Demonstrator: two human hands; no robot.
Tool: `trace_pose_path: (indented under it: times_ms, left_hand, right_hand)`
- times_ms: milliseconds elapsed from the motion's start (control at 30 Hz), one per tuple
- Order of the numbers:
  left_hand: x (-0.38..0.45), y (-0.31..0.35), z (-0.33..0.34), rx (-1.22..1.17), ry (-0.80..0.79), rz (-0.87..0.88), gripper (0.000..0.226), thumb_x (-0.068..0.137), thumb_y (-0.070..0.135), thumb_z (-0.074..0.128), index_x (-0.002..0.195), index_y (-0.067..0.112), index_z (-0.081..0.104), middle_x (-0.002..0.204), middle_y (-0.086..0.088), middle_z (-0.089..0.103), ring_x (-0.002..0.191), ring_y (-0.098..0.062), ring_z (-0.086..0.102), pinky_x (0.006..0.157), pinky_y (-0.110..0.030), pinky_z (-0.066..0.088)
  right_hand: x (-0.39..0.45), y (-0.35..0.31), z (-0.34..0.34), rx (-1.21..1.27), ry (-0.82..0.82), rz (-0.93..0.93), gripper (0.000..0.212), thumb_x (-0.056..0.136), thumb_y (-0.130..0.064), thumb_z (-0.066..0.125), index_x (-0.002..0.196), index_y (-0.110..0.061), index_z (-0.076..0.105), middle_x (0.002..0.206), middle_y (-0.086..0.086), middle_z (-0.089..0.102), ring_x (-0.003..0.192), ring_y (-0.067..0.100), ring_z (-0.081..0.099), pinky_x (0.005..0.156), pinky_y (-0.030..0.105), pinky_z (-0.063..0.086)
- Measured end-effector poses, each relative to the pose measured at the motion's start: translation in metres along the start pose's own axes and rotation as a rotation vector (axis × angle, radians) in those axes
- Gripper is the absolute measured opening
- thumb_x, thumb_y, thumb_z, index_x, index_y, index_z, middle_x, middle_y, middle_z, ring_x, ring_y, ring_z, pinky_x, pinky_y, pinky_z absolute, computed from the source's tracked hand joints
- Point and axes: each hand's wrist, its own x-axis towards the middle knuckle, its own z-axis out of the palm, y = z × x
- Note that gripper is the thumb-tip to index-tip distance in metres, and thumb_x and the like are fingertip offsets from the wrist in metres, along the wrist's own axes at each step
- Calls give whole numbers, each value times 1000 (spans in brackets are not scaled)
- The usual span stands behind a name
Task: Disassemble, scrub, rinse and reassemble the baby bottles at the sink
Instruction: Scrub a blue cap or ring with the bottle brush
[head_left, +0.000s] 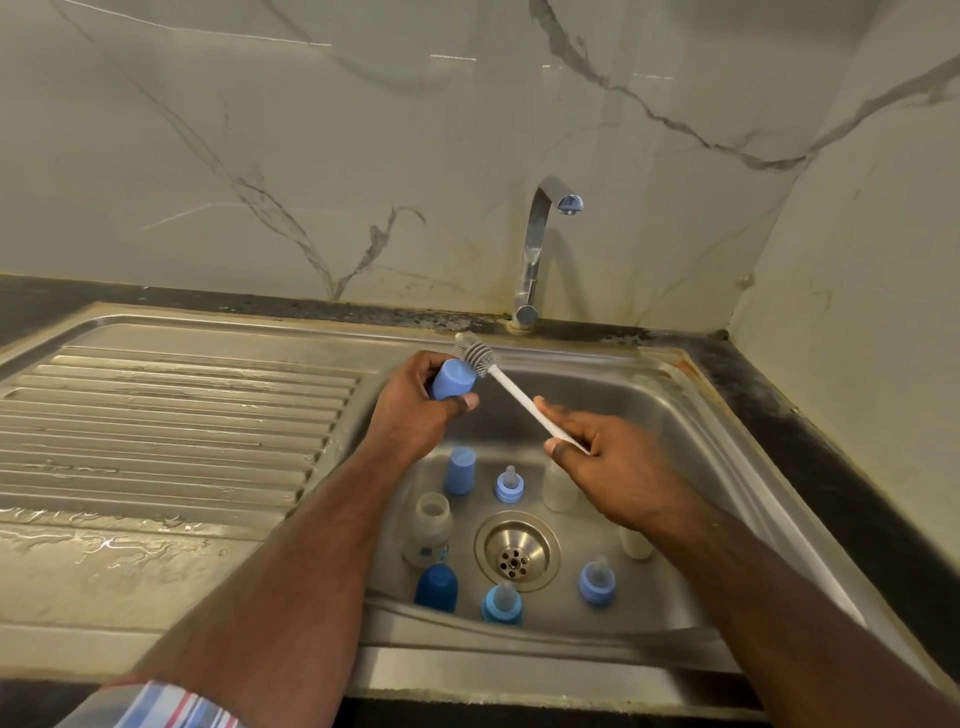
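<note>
Up above the basin, the left hand (415, 410) grips a light blue bottle cap (453, 380), fingers curled round it, thumb along its lower edge. Just right of it, the right hand (605, 457) pinches the white handle of a bottle brush (514, 395) between thumb and fingers; the handle slants up and left, and the grey bristle head lies against the cap's top edge, touching it.

Below both hands, down in the sink (691, 447), the loose parts stand round the drain (517, 551). Under the left wrist stand a second light blue cap (460, 470) and a clear bottle (428, 530), with a dark blue cap (436, 588) nearer the front wall. Between the forearms stand a blue collar with its teat (509, 484) and another (502, 603) at the front. Under the right forearm a third collar with teat (597, 576) stands beside a pale bottle (635, 543), partly hidden; another pale bottle (560, 488) stands below the right hand.

Beyond the hands, a tap (540, 244) rises at the wall. Left of the left hand lies the wet ribbed drainboard (171, 415)
</note>
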Motion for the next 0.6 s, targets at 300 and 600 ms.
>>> trace_pose_path:
  times_ms: [300,600]
  left_hand:
    - [0,1,0,-56,-6,-26,35,79,17,86,106,22,64,100,4,73,95,-19,70,90,-43,58]
    - [-1,3,2,-67,-24,-31,35,80,19,86,108,22,65,103,2,73,96,-19,70,91,-49,58]
  right_hand:
    - [-2,-2,-1,-1,-6,-4,48,100,-31,58,144,-46,46,141,-24,53,77,-10,56,59,4,38]
    - [-2,-5,1,-6,-16,-9,48,100,-32,57,143,-49,45,129,-27,58,99,11,66,69,13,50]
